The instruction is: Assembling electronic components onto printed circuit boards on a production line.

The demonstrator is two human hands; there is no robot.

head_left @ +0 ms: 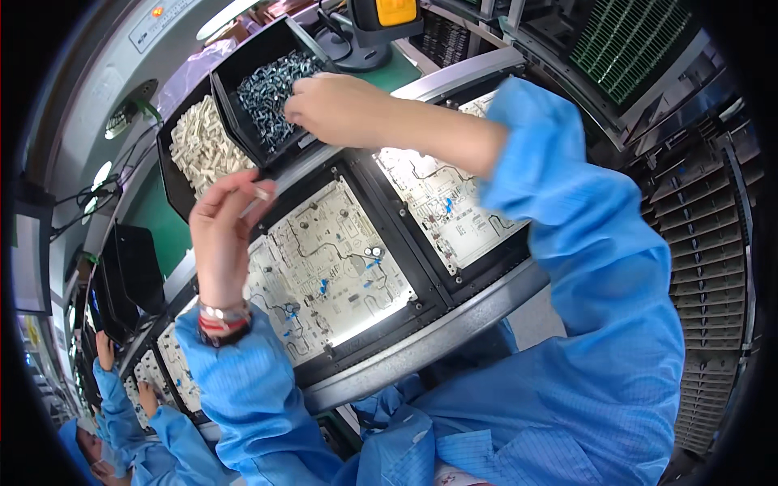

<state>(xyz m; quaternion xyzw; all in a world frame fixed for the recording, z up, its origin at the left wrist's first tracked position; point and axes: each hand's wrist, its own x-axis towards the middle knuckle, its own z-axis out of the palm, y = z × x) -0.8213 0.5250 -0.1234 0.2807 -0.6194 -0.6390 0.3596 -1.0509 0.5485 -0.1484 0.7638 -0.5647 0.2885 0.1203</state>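
Left hand (pixel 220 235): grip pinched on a small white part (pixel 261 194) above circuit board (pixel 324 263). Right hand (pixel 340 109): in bin of dark metal parts (pixel 271 89); grip state indeterminable.

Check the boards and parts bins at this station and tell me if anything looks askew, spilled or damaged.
Nothing stands out. The two circuit boards sit flat in their black frames, and the cream parts and dark parts stay inside their bins. The left hand holds a small cream part; the right hand reaches into the dark-parts bin.
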